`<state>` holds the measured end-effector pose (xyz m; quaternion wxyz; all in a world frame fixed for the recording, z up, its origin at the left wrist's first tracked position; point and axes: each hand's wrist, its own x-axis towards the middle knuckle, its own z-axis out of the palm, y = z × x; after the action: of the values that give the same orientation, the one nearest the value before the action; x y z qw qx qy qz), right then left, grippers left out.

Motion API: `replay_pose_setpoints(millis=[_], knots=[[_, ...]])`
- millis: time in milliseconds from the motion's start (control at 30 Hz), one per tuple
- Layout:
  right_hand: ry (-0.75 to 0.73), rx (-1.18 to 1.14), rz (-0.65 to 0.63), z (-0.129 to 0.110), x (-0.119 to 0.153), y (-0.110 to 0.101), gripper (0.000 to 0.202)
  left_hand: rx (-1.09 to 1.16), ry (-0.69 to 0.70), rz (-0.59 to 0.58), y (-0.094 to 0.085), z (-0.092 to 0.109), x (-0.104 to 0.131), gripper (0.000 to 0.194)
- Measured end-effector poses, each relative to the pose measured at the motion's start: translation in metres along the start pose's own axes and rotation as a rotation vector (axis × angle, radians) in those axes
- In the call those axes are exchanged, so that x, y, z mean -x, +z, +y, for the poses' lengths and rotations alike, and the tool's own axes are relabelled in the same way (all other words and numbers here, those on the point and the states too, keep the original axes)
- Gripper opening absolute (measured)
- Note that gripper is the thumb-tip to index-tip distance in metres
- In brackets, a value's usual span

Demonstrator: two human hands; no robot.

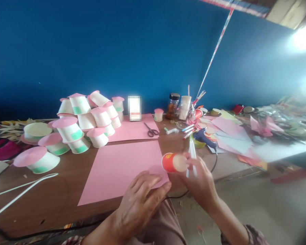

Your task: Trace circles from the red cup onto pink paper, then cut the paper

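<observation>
Craft workspace, glue gun [201,136], scissors [150,130], paper [122,166]

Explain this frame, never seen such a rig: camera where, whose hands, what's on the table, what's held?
No robot here: one camera worn on a person's head looks forward and down at their own bare hands. The right hand holds a red cup. The left hand is at the near edge of a pink sheet, with nothing visibly held. Also on the table: pink-topped white cups piled at left, scissors, a jar and a glue gun.
</observation>
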<state>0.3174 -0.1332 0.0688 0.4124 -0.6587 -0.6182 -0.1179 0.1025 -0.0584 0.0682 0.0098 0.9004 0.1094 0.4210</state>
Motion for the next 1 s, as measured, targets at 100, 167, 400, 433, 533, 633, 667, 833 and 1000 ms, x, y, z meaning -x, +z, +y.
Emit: replay_pose_setpoints(millis=[100, 167, 400, 433, 533, 633, 667, 833, 1000], knots=[[0.006, 0.034, -0.022, 0.018, -0.031, 0.005, 0.027, -0.050, -0.050, -0.028, -0.003, -0.012, 0.021, 0.037], [0.023, 0.128, -0.058, 0.028, -0.049, 0.010, 0.029, -0.089, -0.122, -0.051, -0.007, -0.022, 0.036, 0.038], [0.096, 0.296, -0.191, 0.053, -0.089, 0.021, 0.023, -0.240, -0.183, -0.098, -0.024, -0.054, 0.078, 0.039], [0.099, 0.309, -0.206, 0.055, -0.092, 0.021, 0.023, -0.247, -0.190, -0.095, -0.025, -0.057, 0.081, 0.040], [0.105, 0.337, -0.247, 0.062, -0.098, 0.021, 0.024, -0.247, -0.200, -0.070, -0.025, -0.064, 0.085, 0.039], [0.105, 0.346, -0.278, 0.070, -0.102, 0.020, 0.024, -0.247, -0.205, -0.047, -0.022, -0.066, 0.087, 0.039], [0.102, 0.346, -0.284, 0.072, -0.103, 0.019, 0.025, -0.247, -0.206, -0.046, -0.021, -0.066, 0.087, 0.040], [0.074, 0.316, -0.264, 0.073, -0.107, 0.012, 0.025, -0.251, -0.193, -0.063, -0.020, -0.064, 0.088, 0.041], [0.046, 0.239, -0.236, 0.064, -0.110, 0.011, 0.033, -0.247, -0.194, -0.058, -0.022, -0.059, 0.087, 0.040]])
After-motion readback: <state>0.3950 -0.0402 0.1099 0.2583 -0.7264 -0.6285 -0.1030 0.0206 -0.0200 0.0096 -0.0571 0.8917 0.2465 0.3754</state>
